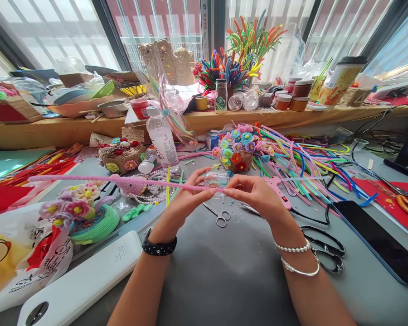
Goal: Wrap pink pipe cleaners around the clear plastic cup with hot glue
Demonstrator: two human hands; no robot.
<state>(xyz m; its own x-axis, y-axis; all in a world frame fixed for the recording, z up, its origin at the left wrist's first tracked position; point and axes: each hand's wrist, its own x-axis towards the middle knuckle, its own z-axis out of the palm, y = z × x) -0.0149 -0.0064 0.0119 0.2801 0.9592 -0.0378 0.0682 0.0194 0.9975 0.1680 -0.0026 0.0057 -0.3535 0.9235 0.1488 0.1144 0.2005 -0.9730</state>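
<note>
A pink fuzzy stem [156, 183] crosses before a small clear jar [216, 177] above the gray table [221, 280] — the left hand [188, 194] and right hand [251, 192] pinch the stem, fingertips near the jar. Small scissors [221, 219] lie below; a flower basket [243, 160] stands beyond.

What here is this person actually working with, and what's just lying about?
In the job:
Pink fuzzy stem, pinched in the left hand and right hand
Clear jar, between the hands
Perhaps the small scissors and pink glue gun

Apparently just lying about:
Phone
Capped bottle
Long white device
</note>
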